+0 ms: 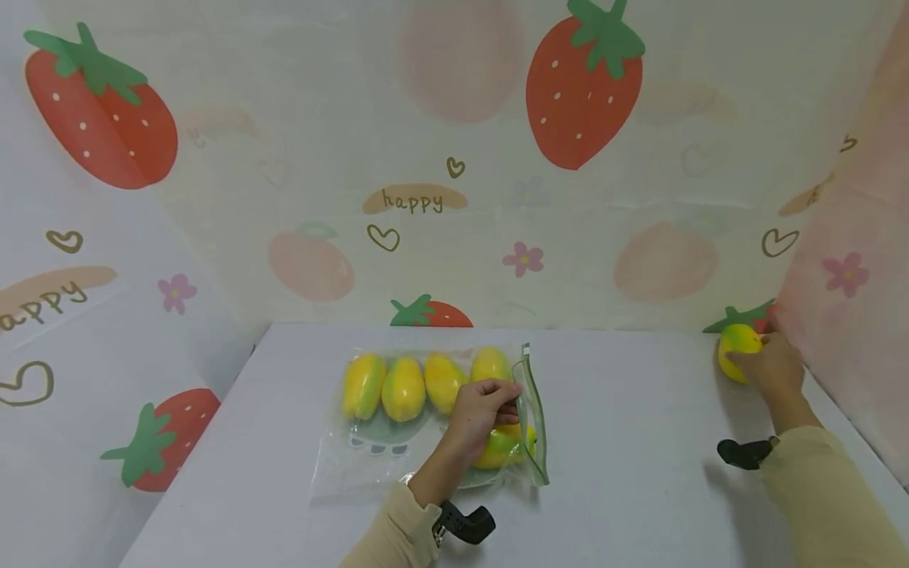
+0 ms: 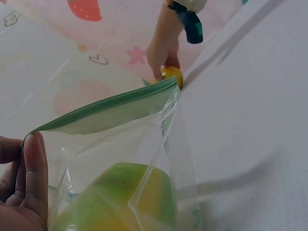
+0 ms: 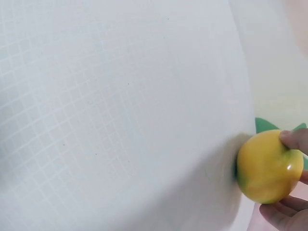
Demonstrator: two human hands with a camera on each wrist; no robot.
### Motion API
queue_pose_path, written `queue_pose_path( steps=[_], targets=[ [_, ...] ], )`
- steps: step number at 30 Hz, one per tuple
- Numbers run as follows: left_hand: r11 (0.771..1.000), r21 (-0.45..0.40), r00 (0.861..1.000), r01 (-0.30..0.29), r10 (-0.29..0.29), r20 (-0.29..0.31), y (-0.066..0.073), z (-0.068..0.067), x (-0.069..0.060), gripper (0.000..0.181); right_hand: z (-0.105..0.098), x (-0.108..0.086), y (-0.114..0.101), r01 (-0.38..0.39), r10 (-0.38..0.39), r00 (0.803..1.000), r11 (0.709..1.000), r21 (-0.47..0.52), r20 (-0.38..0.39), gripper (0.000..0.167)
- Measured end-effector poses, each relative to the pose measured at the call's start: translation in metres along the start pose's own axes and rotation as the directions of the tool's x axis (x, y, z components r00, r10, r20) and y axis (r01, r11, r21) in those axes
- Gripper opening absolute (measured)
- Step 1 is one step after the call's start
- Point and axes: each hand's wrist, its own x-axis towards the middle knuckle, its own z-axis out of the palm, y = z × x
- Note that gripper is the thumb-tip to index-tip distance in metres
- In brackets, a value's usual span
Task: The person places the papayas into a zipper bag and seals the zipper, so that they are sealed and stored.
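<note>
A clear zip-lock bag (image 1: 334,465) with a green zip edge lies on the white table. Several yellow-green mangoes (image 1: 403,388) are inside, most in a row along its far side. My left hand (image 1: 477,414) pinches the bag's rim near the zip, at its right end. In the left wrist view the green zip strip (image 2: 108,103) stretches away from my thumb, with a mango (image 2: 120,197) below it. At the table's far right corner, my right hand (image 1: 774,369) grips another mango (image 1: 738,353). The right wrist view shows thumb and fingers around this mango (image 3: 269,166).
The white table (image 1: 625,442) meets a back wall sheet (image 1: 483,276) printed with strawberries and hearts. Similar printed sheets stand along the left side (image 1: 92,339) and right side (image 1: 866,339). Each wrist carries a black device (image 1: 465,523).
</note>
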Motion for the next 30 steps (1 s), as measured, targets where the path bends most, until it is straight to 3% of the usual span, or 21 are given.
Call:
queue_pose_path(
  steps=[10, 24, 30],
  targets=[
    [1.000, 0.001, 1.000, -0.011, 0.011, 0.015, -0.002, 0.000, -0.001, 0.029, -0.003, -0.003, 0.009, -0.063, 0.064, 0.998, 0.995, 0.074, -0.010, 0.073],
    [1.000, 0.004, 1.000, -0.006, 0.006, 0.011, -0.001, 0.000, 0.000, 0.023, -0.005, -0.021, 0.001, -0.042, 0.035, 0.999, 0.980, 0.193, 0.041, 0.074],
    [1.000, -0.006, 1.000, -0.015, 0.015, 0.011, 0.000, 0.000, -0.001, 0.024, -0.003, -0.029, -0.005, 0.010, -0.015, 1.000, 0.978, 0.210, 0.022, 0.070]
  ],
)
